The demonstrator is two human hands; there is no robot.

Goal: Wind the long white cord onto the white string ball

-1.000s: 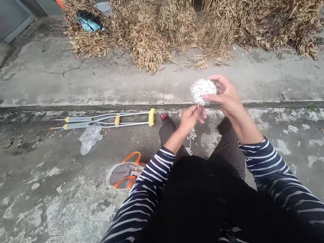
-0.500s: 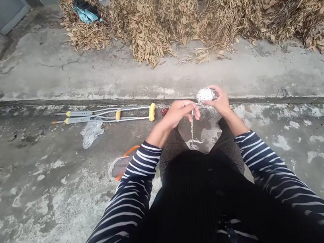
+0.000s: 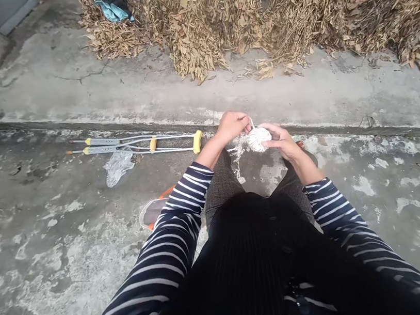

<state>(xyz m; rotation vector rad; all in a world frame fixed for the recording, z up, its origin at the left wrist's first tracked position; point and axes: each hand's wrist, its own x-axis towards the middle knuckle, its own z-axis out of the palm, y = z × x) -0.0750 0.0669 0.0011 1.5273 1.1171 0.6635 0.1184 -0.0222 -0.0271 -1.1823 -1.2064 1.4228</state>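
Observation:
A white ball of yarn or cord is gripped from its right side by my right hand, the thumb across its front. Left of the ball, my left hand pinches a white strand that runs down to the ball's top. A loose, kinked length of white cord dangles below my left hand, in front of my knee. The fingertips of my left hand are partly hidden, and they are close to the ball.
Two metal crutches with yellow pads lie on the concrete at left, beside a clear plastic bag. An orange-edged object shows past my left sleeve. Bundles of dried plants line the raised concrete ledge.
The ball has come down and left, turning in my right hand. My left hand has risen slightly, and the strand now goes up from the ball to it.

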